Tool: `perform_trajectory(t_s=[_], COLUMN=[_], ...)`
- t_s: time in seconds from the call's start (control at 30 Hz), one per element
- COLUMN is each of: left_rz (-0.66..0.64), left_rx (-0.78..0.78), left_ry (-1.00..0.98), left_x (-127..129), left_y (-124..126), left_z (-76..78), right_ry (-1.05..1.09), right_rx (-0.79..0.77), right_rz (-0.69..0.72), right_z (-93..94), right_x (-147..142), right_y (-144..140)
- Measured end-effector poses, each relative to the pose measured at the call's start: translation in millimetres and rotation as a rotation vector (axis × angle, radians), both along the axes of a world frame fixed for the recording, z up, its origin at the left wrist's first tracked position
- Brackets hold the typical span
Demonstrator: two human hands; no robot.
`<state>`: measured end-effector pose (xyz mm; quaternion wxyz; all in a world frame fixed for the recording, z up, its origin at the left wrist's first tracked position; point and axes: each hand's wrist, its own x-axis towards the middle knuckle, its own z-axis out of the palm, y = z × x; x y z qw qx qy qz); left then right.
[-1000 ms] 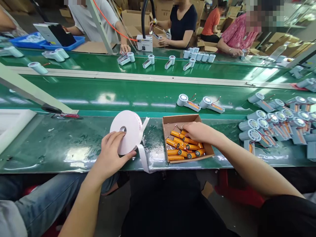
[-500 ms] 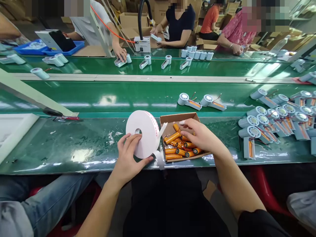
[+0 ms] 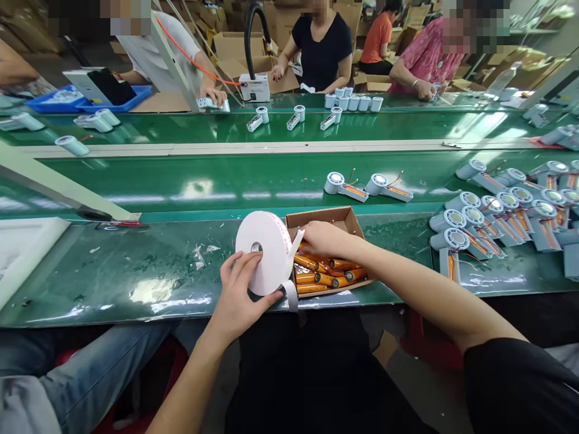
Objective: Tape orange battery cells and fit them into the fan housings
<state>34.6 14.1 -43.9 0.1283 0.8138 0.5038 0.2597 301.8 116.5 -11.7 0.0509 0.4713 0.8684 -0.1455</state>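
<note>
My right hand [image 3: 323, 239] has come off the orange battery cells [image 3: 325, 271] to pinch the loose tape end just beside the cardboard box [image 3: 346, 218], while my left hand [image 3: 242, 289] still grips the white tape roll [image 3: 266, 250] upright beside that box.

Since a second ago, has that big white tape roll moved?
Yes. The tape roll slid right along the bench with the left hand, closing the gap to the cardboard box, which it now touches.
</note>
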Motion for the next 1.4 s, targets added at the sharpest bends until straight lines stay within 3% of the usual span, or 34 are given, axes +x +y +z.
perform_trajectory(t_s=[0.13, 0.2, 0.3, 0.37, 0.43, 0.53, 0.63, 0.77, 0.9, 0.97, 1.07, 1.23, 1.33, 1.4], left_rz=[0.015, 0.033, 0.046, 0.049, 0.062, 0.099, 0.112, 0.105, 0.103, 0.096, 0.099, 0.086, 0.037, 0.018], left_rx=[-0.004, 0.008, 0.043, 0.095, 0.167, 0.26, 0.317, 0.311, 0.336, 0.346, 0.364, 0.445, 0.493, 0.505], left_ry=[-0.006, -0.015, -0.016, -0.012, -0.011, -0.004, 0.015, 0.014, 0.023, 0.035, 0.062, 0.13, 0.18, 0.202], left_x=[-1.2, -2.8, -2.9, 0.8, 8.2, 25.1, 43.3, 58.2, 60.1, 58.5, 54.5, 42.2, 34.9, 34.0], left_y=[-3.9, -7.6, -13.5, -16.6, -18.9, -22.4, -27.4, -34.8, -38.6, -39.2, -39.0, -32.3, -26.9, -25.8], left_z=[2.1, 4.7, 7.9, 9.0, 9.4, 10.0, 10.6, 11.0, 12.6, 14.3, 17.7, 23.4, 26.4, 28.9], right_ry=[0.165, 0.527, 1.232, 1.49, 1.445, 1.148, 1.081, 1.122, 1.177, 1.215, 1.32, 1.672, 1.615, 1.585], right_rx=[0.01, 0.116, 0.452, 0.666, 0.822, 1.082, 1.186, 1.081, 1.057, 0.957, 0.647, 0.038, -0.419, -0.473], right_rz=[-0.018, -0.171, -0.447, -0.51, -0.522, -0.482, -0.473, -0.623, -0.498, -0.422, -0.321, -0.517, -0.52, -0.561], right_z=[14.2, 26.6, 38.8, 39.2, 33.9, 20.6, 8.6, 0.7, -2.6, -3.5, -3.6, 1.7, 10.1, 15.5], right_x=[19.0, 36.2, 52.9, 50.4, 36.9, 7.5, -15.9, -29.2, -28.5, -24.5, -17.5, 3.7, 26.8, 36.3], right_y=[-2.7, -18.5, -55.5, -82.9, -106.6, -126.6, -129.2, -127.2, -132.1, -137.3, -145.2, -141.4, -129.2, -122.0])
